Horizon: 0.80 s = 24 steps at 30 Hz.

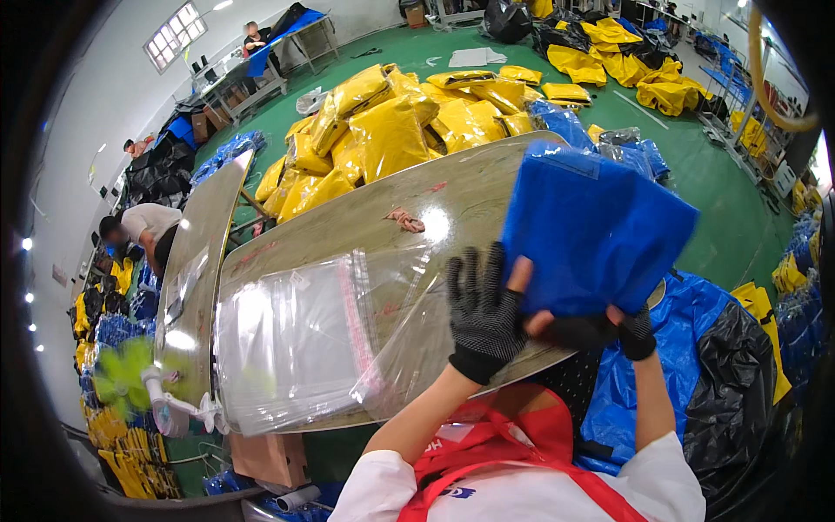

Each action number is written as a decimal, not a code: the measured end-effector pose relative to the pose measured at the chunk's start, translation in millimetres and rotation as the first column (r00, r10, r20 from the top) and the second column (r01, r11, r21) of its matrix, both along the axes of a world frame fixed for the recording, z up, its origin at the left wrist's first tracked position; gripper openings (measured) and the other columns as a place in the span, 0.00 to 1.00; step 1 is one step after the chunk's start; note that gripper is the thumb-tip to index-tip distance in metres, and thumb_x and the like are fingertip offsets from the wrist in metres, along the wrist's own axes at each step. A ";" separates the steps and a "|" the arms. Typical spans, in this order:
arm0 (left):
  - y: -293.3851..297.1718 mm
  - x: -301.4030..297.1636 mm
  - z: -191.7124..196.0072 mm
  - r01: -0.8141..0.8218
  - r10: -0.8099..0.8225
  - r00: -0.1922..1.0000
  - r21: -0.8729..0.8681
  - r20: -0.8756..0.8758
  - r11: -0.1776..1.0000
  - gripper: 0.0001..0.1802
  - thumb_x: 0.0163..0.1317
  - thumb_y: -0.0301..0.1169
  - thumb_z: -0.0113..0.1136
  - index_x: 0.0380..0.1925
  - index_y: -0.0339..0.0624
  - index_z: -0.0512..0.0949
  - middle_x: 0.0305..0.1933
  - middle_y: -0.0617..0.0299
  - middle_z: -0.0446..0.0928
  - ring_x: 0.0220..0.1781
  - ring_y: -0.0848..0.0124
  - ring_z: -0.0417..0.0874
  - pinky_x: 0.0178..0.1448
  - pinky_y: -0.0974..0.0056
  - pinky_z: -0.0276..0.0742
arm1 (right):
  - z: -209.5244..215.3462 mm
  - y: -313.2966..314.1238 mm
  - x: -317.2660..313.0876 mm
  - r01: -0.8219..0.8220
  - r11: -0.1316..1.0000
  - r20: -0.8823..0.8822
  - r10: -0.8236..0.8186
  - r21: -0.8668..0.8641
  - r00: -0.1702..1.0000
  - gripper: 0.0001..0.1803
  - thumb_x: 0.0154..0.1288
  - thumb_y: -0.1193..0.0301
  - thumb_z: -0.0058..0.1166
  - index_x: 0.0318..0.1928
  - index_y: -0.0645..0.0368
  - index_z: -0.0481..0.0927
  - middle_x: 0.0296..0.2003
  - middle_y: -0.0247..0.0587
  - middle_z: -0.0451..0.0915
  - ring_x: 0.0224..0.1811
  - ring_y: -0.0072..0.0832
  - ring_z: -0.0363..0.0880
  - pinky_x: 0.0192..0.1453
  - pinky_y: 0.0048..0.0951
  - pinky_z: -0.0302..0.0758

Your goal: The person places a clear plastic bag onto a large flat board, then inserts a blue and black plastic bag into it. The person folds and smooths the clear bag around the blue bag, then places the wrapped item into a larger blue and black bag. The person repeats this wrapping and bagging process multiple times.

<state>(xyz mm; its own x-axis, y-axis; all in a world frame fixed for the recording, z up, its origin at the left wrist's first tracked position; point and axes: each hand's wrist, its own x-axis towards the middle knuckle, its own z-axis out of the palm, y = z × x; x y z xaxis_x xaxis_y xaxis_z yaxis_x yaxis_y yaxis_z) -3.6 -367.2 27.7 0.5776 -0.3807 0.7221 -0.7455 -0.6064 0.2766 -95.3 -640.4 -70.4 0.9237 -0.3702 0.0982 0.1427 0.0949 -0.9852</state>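
Observation:
A folded blue plastic sheet (600, 230) is held up over the right end of the table. My right hand (637, 334), in a black glove with bare fingertips, grips its lower edge, thumb in front and fingers along the underside. Beside its left edge is my left hand (487, 304), in a dotted black glove, fingers stretched out and the bare thumb against the blue sheet. Under and left of that hand lies a stack of clear plastic bags (287, 335) with a pinkish strip along one side. One clear bag (409, 339) slants off the stack toward my left wrist.
A worn table (470, 187) carries a crumpled pinkish scrap (405, 220). Beyond it rises a pile of wrapped yellow packages (383, 135). A green-bladed fan (122, 378) stands at left, near a bending person (152, 230). Blue and black sheeting (726, 374) lies at my right.

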 end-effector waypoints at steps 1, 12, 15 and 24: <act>-3.3 0.7 -2.0 0.061 -0.056 0.995 0.072 -0.078 0.996 0.39 0.53 0.55 0.58 0.61 0.46 0.67 0.65 0.41 0.60 0.67 0.40 0.57 0.69 0.37 0.45 | 16.5 5.9 -2.9 -0.004 0.994 -0.125 0.018 0.107 0.992 0.29 0.56 0.66 0.63 0.56 0.64 0.70 0.48 0.40 0.78 0.47 0.30 0.77 0.53 0.30 0.73; -20.6 150.8 -98.0 0.160 -0.004 0.791 0.200 -0.612 0.967 0.17 0.57 0.43 0.58 0.39 0.43 0.79 0.40 0.50 0.78 0.41 0.55 0.79 0.44 0.55 0.74 | -41.3 3.0 -25.2 0.177 0.919 -0.373 -0.035 0.352 0.927 0.09 0.53 0.72 0.62 0.35 0.62 0.79 0.32 0.39 0.81 0.34 0.27 0.79 0.41 0.27 0.77; 63.7 262.5 -135.0 -0.400 0.418 0.908 0.222 -0.039 0.889 0.20 0.54 0.44 0.61 0.37 0.40 0.76 0.37 0.47 0.76 0.39 0.50 0.79 0.41 0.53 0.74 | -20.9 15.6 -13.1 0.193 0.881 -0.349 -0.033 0.432 0.936 0.14 0.56 0.70 0.59 0.41 0.66 0.79 0.37 0.43 0.82 0.37 0.30 0.81 0.44 0.29 0.77; 101.1 105.5 -84.9 0.219 -0.146 0.950 0.255 -0.276 0.942 0.21 0.54 0.41 0.61 0.41 0.36 0.75 0.42 0.44 0.75 0.48 0.46 0.75 0.55 0.50 0.70 | -30.1 7.9 -22.1 0.115 0.920 -0.325 0.014 0.375 0.946 0.20 0.62 0.61 0.55 0.43 0.67 0.79 0.37 0.40 0.81 0.39 0.25 0.80 0.45 0.24 0.76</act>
